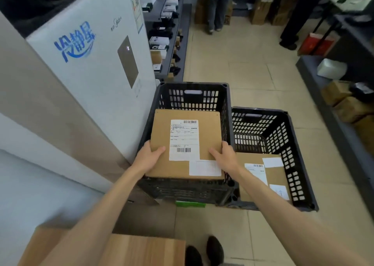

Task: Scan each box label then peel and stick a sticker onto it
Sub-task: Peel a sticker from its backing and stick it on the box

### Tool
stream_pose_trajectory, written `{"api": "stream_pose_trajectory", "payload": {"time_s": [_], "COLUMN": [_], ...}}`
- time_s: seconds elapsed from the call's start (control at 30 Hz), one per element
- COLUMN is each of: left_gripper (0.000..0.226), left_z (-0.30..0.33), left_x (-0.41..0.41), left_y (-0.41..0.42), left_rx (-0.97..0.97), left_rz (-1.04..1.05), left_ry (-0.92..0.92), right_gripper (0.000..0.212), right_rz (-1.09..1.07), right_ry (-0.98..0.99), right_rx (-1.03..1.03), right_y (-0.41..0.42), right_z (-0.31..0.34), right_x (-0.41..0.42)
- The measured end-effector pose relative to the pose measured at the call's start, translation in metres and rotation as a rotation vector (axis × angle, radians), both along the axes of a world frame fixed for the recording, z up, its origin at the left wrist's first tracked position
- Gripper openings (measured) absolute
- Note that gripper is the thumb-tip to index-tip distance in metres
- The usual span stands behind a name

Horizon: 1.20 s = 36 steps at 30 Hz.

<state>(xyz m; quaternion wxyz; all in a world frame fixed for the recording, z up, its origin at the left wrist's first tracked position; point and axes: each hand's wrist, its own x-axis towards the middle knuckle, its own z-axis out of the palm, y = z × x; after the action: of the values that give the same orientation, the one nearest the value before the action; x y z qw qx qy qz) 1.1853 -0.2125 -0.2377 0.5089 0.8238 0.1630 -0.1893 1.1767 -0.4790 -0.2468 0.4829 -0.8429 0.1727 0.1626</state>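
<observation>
A flat brown cardboard box point(162, 132) is held level over the left black crate point(192, 87). It carries a white shipping label point(183, 139) with barcodes and a smaller white sticker point(204, 168) at its near right corner. My left hand point(148, 156) grips the box's left edge, thumb on top. At the right edge my right hand point(224, 157) grips it the same way. A second labelled box point(275, 174) lies in the right black crate point(299, 164), with white stickers on it.
A tall white appliance carton point(91, 59) stands at the left. A wooden tabletop point(141, 249) is near me, above my shoes. Shelves of parcels point(168, 33) line the left aisle; brown boxes point(344, 101) sit at right. Two people's legs stand at the far end.
</observation>
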Motion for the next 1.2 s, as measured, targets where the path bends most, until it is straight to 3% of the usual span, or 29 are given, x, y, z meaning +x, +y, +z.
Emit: {"api": "stream_pose_trajectory", "payload": {"time_s": [0.33,0.47,0.6,0.83,0.97,1.1,1.2], "left_gripper": [0.051,0.056,0.052,0.064,0.085,0.049,0.046], "left_z": [-0.085,-0.126,-0.151,-0.173,-0.144,-0.074,-0.01], "left_x": [0.05,0.064,0.074,0.07,0.071,0.068,0.05], "left_y": [-0.006,-0.006,-0.009,-0.012,-0.019,-0.028,-0.033], "left_rx": [0.044,0.124,0.151,0.168,0.223,0.436,0.62], "left_rz": [-0.055,-0.108,-0.142,-0.251,-0.251,-0.284,-0.355], "left_ry": [0.343,0.42,0.506,0.612,0.474,0.116,-0.085], "right_gripper": [0.05,0.045,0.047,0.04,0.038,0.038,0.041], "right_rz": [-0.166,-0.189,-0.141,-0.051,0.089,0.412,0.645], "right_ry": [0.322,0.423,0.543,0.654,0.465,0.052,-0.239], "right_rx": [0.042,-0.093,-0.208,-0.182,-0.285,-0.446,-0.593], "right_y": [0.01,0.016,0.022,0.019,0.023,0.021,0.021], "right_z": [-0.084,-0.12,-0.14,-0.15,-0.129,-0.062,-0.005], "right_x": [0.034,0.035,0.043,0.054,0.056,0.067,0.068]}}
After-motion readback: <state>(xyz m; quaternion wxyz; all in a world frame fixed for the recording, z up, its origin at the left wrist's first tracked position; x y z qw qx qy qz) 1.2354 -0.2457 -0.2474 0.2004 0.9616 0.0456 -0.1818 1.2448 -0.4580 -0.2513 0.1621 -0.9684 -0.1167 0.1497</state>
